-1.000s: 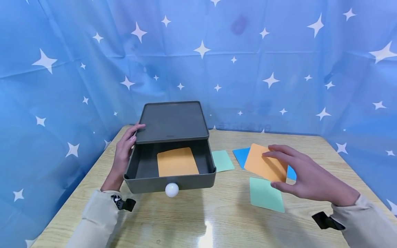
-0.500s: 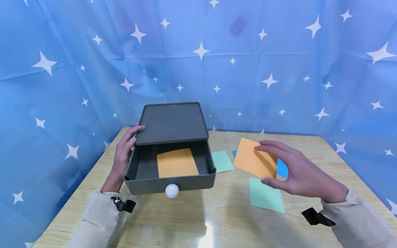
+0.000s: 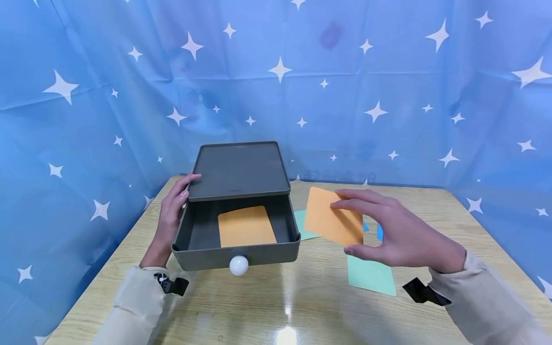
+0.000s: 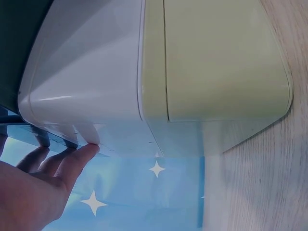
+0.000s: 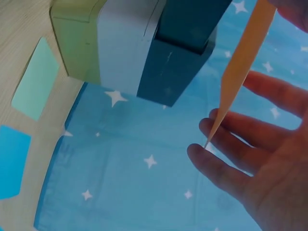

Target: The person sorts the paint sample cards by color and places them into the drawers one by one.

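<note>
A small drawer unit (image 3: 239,170) stands left of the middle, its dark grey top drawer (image 3: 207,256) pulled out by a round white knob (image 3: 238,265). One orange card (image 3: 247,227) lies inside that drawer. My left hand (image 3: 169,213) rests against the unit's left side, fingertips touching near the top edge. In the left wrist view, a white tier (image 4: 91,62) and a yellow-green tier (image 4: 221,62) show under the dark one. With thumb and fingers, my right hand (image 3: 396,232) pinches a second orange card (image 3: 332,215), raised and tilted to the right of the drawer.
A mint-green card (image 3: 300,225) lies beside the unit, with another mint card (image 3: 371,275) nearer me. Blue cards (image 3: 380,233) lie partly hidden behind the right hand. A star-patterned blue curtain (image 3: 345,96) hangs behind the wooden table (image 3: 241,311).
My right hand has carried the orange card leftward and slightly up, closer to the open drawer. The left hand and the unit have stayed in place.
</note>
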Action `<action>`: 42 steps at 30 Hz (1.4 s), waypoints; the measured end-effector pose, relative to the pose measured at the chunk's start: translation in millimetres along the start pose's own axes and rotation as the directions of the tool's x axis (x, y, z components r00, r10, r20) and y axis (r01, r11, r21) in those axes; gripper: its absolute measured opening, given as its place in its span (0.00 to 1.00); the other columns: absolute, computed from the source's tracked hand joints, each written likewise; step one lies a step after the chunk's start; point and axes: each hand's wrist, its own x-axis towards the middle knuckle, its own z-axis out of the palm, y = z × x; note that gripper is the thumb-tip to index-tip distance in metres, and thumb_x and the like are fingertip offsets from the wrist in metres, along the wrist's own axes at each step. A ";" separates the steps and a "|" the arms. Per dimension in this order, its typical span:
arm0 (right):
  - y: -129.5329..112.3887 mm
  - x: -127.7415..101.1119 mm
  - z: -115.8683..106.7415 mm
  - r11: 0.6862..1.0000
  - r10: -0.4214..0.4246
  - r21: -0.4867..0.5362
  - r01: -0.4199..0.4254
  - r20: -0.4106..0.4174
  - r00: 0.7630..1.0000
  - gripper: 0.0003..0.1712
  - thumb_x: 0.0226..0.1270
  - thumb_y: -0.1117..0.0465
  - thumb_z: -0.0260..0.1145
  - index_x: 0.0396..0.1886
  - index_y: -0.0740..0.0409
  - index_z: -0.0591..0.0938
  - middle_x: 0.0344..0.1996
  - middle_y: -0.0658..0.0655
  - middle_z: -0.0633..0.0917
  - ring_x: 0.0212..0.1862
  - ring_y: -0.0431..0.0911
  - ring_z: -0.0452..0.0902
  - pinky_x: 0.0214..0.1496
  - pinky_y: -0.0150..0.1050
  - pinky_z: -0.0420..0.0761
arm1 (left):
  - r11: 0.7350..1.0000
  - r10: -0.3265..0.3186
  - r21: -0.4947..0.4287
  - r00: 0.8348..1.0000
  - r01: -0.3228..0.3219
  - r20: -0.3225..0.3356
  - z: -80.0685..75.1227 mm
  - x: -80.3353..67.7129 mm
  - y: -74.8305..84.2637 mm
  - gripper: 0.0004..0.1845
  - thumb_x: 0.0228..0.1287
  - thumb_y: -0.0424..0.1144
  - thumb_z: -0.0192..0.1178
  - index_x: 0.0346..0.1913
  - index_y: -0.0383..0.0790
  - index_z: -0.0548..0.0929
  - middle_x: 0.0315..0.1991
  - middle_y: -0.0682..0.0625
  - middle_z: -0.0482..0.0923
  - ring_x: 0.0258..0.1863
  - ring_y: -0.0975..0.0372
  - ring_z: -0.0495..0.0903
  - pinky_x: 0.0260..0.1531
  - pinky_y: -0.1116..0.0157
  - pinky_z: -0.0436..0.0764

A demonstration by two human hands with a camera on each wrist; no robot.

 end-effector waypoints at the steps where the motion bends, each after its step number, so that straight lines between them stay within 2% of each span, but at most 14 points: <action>1: -1.2 1.6 0.0 1.000 -0.009 0.001 0.009 0.001 1.000 0.40 0.53 0.50 0.79 0.67 0.45 0.76 0.68 0.56 0.76 0.67 0.54 0.75 0.57 0.53 0.79 | 1.000 0.001 -0.002 1.000 -0.001 0.001 0.3 0.2 -0.1 0.26 0.79 0.44 0.37 0.72 0.37 0.68 0.81 0.50 0.52 0.80 0.52 0.47 0.72 0.32 0.49; 8: -8.6 10.2 0.4 0.998 -0.023 0.056 0.021 0.033 0.999 0.42 0.53 0.51 0.79 0.69 0.45 0.74 0.70 0.53 0.75 0.69 0.52 0.73 0.59 0.54 0.78 | 1.000 0.007 0.002 1.000 -0.007 -0.002 0.0 0.6 -0.9 0.26 0.79 0.44 0.36 0.72 0.36 0.68 0.81 0.49 0.51 0.80 0.52 0.48 0.71 0.31 0.50; 15: -18.1 21.7 11.7 0.984 -0.026 0.178 0.013 0.068 0.997 0.34 0.54 0.51 0.79 0.61 0.44 0.76 0.72 0.51 0.73 0.70 0.50 0.72 0.62 0.51 0.77 | 1.000 0.010 0.007 1.000 -0.010 -0.007 -0.8 0.7 -0.9 0.26 0.79 0.44 0.37 0.72 0.36 0.68 0.81 0.50 0.53 0.79 0.53 0.50 0.71 0.32 0.52; 20: -26.4 32.4 21.1 0.968 -0.095 0.239 0.082 0.047 0.994 0.34 0.55 0.50 0.79 0.61 0.45 0.76 0.72 0.52 0.73 0.71 0.48 0.71 0.64 0.48 0.77 | 1.000 0.008 0.001 1.000 -0.008 -0.003 -0.1 1.4 -0.5 0.26 0.79 0.44 0.37 0.72 0.37 0.68 0.81 0.51 0.53 0.80 0.53 0.48 0.72 0.32 0.50; 23: -30.2 40.3 23.6 0.957 -0.162 0.248 0.153 0.015 0.987 0.33 0.56 0.49 0.78 0.61 0.47 0.78 0.70 0.55 0.75 0.70 0.50 0.73 0.63 0.48 0.78 | 1.000 0.007 0.005 1.000 -0.007 -0.003 0.4 1.1 -0.4 0.26 0.79 0.44 0.37 0.72 0.37 0.68 0.81 0.51 0.52 0.81 0.53 0.47 0.72 0.32 0.49; 28: -38.0 54.9 24.1 0.943 -0.230 0.248 0.221 0.010 0.973 0.30 0.57 0.48 0.77 0.59 0.50 0.81 0.67 0.58 0.78 0.68 0.53 0.76 0.63 0.51 0.78 | 1.000 0.003 -0.005 1.000 -0.003 -0.009 0.9 0.0 -0.1 0.26 0.79 0.44 0.37 0.72 0.36 0.68 0.81 0.51 0.52 0.80 0.53 0.48 0.71 0.31 0.50; 35: -45.6 74.6 27.5 0.940 -0.241 0.262 0.217 0.065 0.968 0.28 0.57 0.47 0.76 0.57 0.50 0.82 0.65 0.54 0.81 0.67 0.48 0.78 0.63 0.49 0.78 | 1.000 0.005 -0.006 1.000 -0.005 -0.009 1.5 -0.4 0.7 0.26 0.79 0.44 0.37 0.72 0.36 0.68 0.81 0.51 0.52 0.80 0.52 0.47 0.72 0.31 0.49; 42: -50.9 85.5 29.1 0.940 -0.264 0.242 0.241 0.064 0.962 0.26 0.55 0.48 0.77 0.53 0.52 0.84 0.58 0.50 0.85 0.64 0.43 0.80 0.60 0.44 0.79 | 1.000 0.001 -0.001 1.000 -0.001 -0.011 1.4 -0.2 0.2 0.26 0.79 0.44 0.37 0.72 0.35 0.68 0.81 0.51 0.51 0.81 0.52 0.47 0.73 0.32 0.49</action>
